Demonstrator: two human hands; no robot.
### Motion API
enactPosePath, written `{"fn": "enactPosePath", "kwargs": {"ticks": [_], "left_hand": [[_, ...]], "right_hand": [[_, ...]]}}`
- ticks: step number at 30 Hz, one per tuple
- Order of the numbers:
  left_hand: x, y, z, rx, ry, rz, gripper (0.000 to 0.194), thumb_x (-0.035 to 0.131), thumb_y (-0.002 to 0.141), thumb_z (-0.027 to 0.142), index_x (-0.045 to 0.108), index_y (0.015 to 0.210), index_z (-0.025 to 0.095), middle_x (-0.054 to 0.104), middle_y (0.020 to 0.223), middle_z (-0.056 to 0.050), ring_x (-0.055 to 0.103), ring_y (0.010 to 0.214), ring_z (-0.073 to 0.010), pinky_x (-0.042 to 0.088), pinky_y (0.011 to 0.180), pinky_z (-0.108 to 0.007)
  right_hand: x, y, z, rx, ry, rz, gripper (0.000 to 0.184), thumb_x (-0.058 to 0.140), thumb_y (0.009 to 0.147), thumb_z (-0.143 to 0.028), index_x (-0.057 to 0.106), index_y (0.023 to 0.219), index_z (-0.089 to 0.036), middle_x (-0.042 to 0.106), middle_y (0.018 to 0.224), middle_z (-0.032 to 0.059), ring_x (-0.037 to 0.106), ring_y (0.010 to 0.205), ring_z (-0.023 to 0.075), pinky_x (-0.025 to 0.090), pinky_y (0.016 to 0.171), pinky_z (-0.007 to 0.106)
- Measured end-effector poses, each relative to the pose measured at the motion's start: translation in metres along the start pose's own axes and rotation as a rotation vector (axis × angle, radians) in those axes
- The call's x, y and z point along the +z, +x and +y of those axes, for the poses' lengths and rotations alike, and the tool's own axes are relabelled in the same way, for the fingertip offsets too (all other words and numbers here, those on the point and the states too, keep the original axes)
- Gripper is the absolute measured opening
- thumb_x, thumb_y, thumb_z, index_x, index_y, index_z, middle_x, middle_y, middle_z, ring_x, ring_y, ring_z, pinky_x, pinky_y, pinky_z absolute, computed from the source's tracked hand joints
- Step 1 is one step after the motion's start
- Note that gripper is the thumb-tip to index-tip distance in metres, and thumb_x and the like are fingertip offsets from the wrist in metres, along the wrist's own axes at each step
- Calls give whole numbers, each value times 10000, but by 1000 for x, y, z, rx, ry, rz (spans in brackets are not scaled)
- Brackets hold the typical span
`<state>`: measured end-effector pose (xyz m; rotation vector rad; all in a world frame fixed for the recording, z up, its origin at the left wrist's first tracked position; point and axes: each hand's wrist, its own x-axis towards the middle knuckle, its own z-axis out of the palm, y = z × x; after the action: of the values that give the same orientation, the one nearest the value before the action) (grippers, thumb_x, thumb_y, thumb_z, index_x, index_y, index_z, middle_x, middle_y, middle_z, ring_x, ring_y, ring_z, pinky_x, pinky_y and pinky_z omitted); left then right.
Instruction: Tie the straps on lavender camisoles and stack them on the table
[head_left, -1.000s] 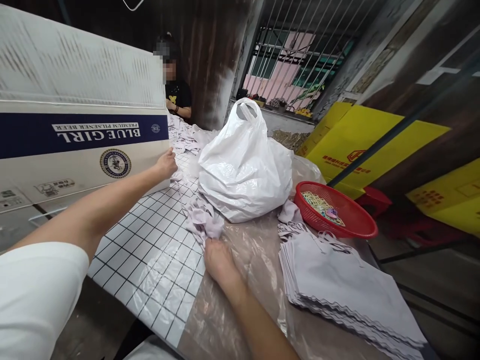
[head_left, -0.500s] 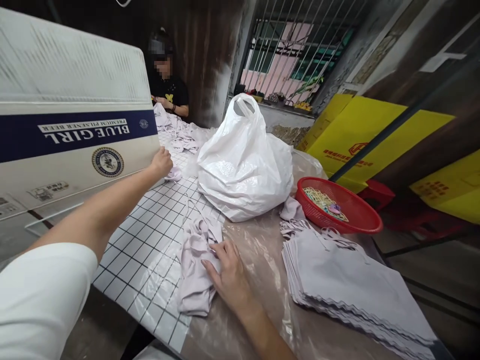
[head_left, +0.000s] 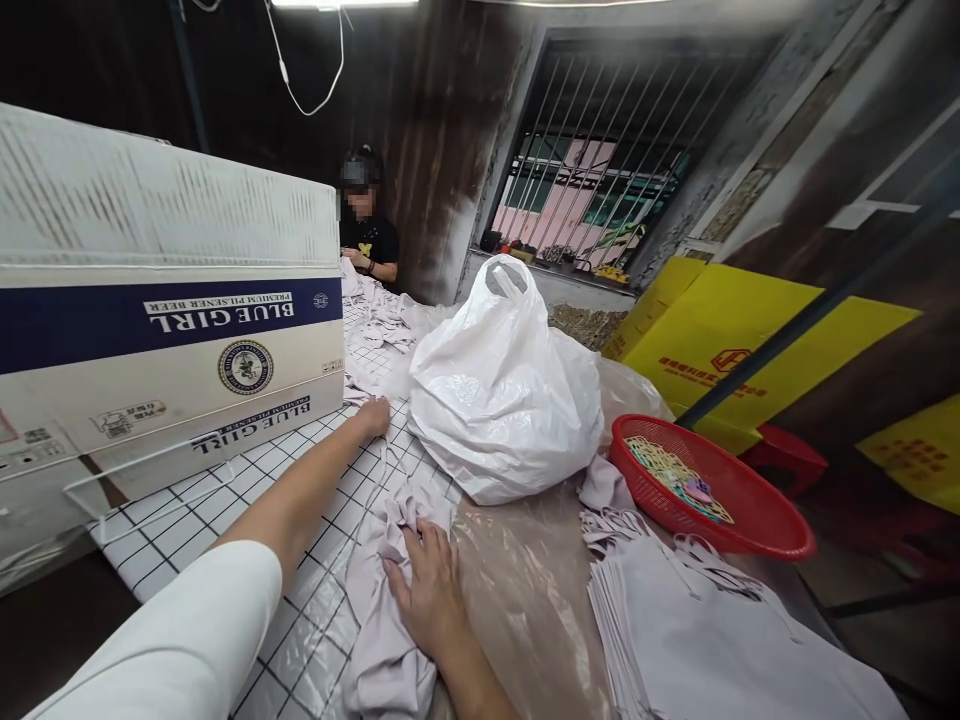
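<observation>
A crumpled pale lilac garment with thin straps (head_left: 390, 650) lies at the table's near edge. My right hand (head_left: 431, 585) rests on it with fingers spread. Farther forward, my left hand (head_left: 373, 418) is closed beside more lilac cloth, close to the carton; what its fingers hold, if anything, is hidden. One strap of the near garment runs up toward that hand. To the right, a neat stack of flat lilac garments (head_left: 720, 630) shows wavy edges and bunched straps.
A Blue Girl beer carton (head_left: 172, 400) stands at the left. A full white plastic bag (head_left: 502, 400) sits mid-table. Behind the stack is a red basket (head_left: 772, 500) holding small bands. Another person (head_left: 371, 240) handles lilac cloth at the far end. Yellow boxes (head_left: 750, 340) stand at right.
My right hand has let go of the bunched garment, which now lies spread out nearer me under the open fingers. My left hand has moved right from the carton's edge. The view has tilted up.
</observation>
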<state>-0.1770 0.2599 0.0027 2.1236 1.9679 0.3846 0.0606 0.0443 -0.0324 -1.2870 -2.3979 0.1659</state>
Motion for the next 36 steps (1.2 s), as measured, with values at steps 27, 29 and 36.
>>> {"fn": "enactPosePath", "kwargs": {"ticks": [27, 29, 36], "left_hand": [[-23, -213, 84, -57, -1108, -130, 447, 704, 729, 598, 635, 898, 190, 633, 836, -58, 604, 744, -196, 500, 668, -316], [-8, -209, 81, -83, -767, 243, 440, 599, 824, 589, 653, 1027, 202, 646, 1030, -112, 605, 992, -279, 513, 855, -427], [87, -218, 104, 296, -140, 183, 734, 649, 844, 551, 401, 1497, 327, 381, 1554, -138, 344, 1403, -411, 335, 1098, -631]], "right_hand": [[-63, 29, 96, 219, 243, 277, 243, 566, 837, -204, 641, 1067, -177, 593, 1052, 110, 562, 1036, 267, 469, 959, 455], [-75, 10, 91, 178, 219, 232, 237, 567, 869, -251, 636, 1093, -214, 599, 1057, 94, 579, 1004, 264, 497, 911, 447], [-52, -42, 63, -41, 212, -61, 360, 739, 773, -240, 629, 1116, -263, 613, 1116, 63, 580, 1065, 265, 528, 899, 403]]}}
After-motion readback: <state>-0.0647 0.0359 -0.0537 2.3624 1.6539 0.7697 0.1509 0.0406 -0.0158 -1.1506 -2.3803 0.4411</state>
